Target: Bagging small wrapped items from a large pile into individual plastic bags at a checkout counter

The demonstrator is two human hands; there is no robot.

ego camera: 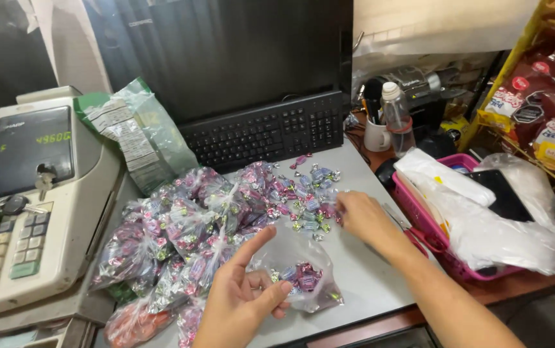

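— What have you got in your hands?

— My left hand [242, 299] pinches the mouth of a small clear plastic bag [303, 274], thumb and fingers closed on its rim, forefinger pointing up. The bag lies near the front edge of the grey counter [368, 277] with a few wrapped candies inside. My right hand [361, 216] reaches into the loose candies [310, 206] scattered mid-counter; the fingers curl down over them, but I cannot tell whether they have any pinched.

— And around that?

— Left of the loose heap sits a pile of filled candy bags [181, 238], tied shut, spreading toward the front left corner, where one bag of orange sweets [132, 322] lies. Behind the pile a large green-and-clear bag [139, 132] leans, torn open.

— The rest of the counter?

— A cash register [29, 206] stands at the left edge, keys hanging in its lock. A black keyboard [268, 129] leans at the back against a dark monitor [226, 51]. At the right edge a pink basket [432, 238] holds white plastic bags and a dark phone. Behind it stand a white mug [376, 135] with pens and a clear bottle [397, 116]. A rack of red snack packets [542, 96] fills the far right.
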